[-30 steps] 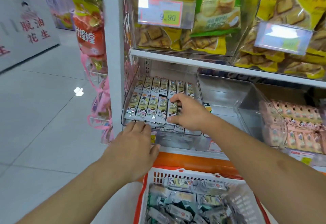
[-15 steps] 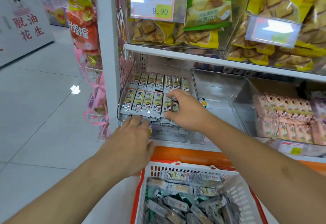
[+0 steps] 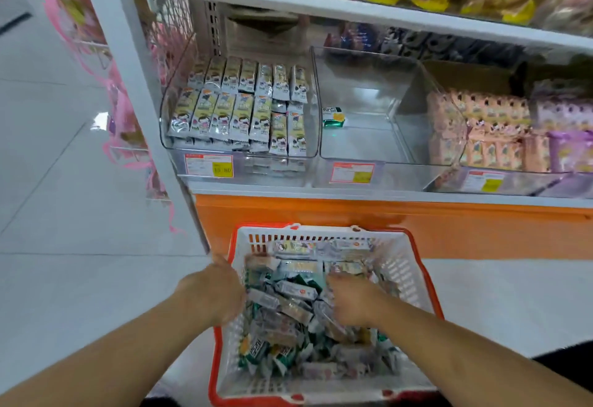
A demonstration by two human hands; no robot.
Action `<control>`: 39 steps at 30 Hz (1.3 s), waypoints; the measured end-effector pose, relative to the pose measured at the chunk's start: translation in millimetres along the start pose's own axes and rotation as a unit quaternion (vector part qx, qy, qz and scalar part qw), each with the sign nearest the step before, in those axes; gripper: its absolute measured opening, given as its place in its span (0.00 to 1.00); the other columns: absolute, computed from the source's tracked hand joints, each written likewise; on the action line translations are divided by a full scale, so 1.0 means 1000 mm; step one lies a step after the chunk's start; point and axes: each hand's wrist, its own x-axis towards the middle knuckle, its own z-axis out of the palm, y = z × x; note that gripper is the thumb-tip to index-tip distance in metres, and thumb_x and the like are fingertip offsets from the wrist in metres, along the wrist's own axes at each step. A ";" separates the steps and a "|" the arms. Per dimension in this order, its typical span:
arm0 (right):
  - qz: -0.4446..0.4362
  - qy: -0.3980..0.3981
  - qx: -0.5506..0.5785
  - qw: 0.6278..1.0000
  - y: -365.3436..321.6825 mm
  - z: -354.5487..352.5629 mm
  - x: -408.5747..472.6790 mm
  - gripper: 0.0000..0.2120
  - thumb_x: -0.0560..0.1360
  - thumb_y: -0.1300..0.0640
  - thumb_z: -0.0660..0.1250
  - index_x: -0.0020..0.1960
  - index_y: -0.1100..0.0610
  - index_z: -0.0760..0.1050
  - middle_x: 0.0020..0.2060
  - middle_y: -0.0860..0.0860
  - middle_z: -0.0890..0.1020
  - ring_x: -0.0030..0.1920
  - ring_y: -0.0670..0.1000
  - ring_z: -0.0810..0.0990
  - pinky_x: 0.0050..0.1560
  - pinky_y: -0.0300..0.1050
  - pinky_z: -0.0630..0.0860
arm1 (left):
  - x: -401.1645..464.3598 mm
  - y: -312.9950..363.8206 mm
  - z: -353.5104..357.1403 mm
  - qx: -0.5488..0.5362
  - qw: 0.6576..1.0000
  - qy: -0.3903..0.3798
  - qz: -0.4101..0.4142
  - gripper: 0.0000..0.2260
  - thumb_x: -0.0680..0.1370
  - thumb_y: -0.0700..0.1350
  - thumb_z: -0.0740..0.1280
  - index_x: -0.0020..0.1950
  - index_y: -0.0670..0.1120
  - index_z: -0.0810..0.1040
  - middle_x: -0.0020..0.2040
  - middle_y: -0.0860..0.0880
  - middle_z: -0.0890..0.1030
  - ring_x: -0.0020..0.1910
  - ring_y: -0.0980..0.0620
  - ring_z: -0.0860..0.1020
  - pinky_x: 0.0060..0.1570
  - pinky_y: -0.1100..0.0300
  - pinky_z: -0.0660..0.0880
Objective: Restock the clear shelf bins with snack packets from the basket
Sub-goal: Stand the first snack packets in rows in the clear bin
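Both hands are now reaching down into the basket (image 3: 414,281), having left the leftmost clear bin (image 3: 308,150) where they were squaring up rows a moment ago. The left hand (image 3: 213,294) is hovering at the basket's left rim, and motion blur is hiding its fingers, so I cannot tell whether it is gripping anything. The right hand (image 3: 353,299) is digging into the loose snack packets (image 3: 288,310), fingers apparently curling onto one, though that is uncertain too.

Restocking is looking partway done: the leftmost bin is carrying two neat rows of silver packets (image 3: 237,108), each lying with its long axis running front to back. The middle bin (image 3: 359,146) is holding a lone green packet (image 3: 333,117) and is waiting to be filled. In the basket, the packets are lying jumbled, pointing every which way.
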 end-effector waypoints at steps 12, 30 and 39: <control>0.084 0.054 -0.140 0.985 -0.017 0.093 0.029 0.28 0.84 0.64 0.61 0.81 0.60 0.57 0.74 0.66 0.66 0.65 0.67 0.75 0.59 0.63 0.80 | 0.012 0.018 0.037 -0.067 0.996 -0.042 -0.038 0.37 0.87 0.56 0.52 0.78 0.26 0.42 0.78 0.25 0.55 0.73 0.34 0.71 0.69 0.46 0.73; -0.172 0.227 0.237 0.929 -0.067 -0.117 -0.108 0.15 0.76 0.50 0.78 0.59 0.41 0.78 0.50 0.40 0.81 0.47 0.43 0.81 0.50 0.48 0.80 | -0.029 0.008 -0.069 -0.363 0.924 -0.079 0.092 0.23 0.85 0.60 0.59 0.58 0.40 0.80 0.45 0.45 0.86 0.40 0.48 0.87 0.46 0.53 0.83; -0.317 0.213 0.316 0.868 -0.060 -0.137 -0.160 0.31 0.76 0.76 0.61 0.69 0.47 0.75 0.73 0.35 0.71 0.75 0.39 0.70 0.72 0.39 0.71 | -0.074 0.007 -0.095 -0.707 0.677 -0.066 0.192 0.12 0.82 0.42 0.68 0.61 0.35 0.82 0.54 0.35 0.85 0.56 0.37 0.85 0.63 0.43 0.78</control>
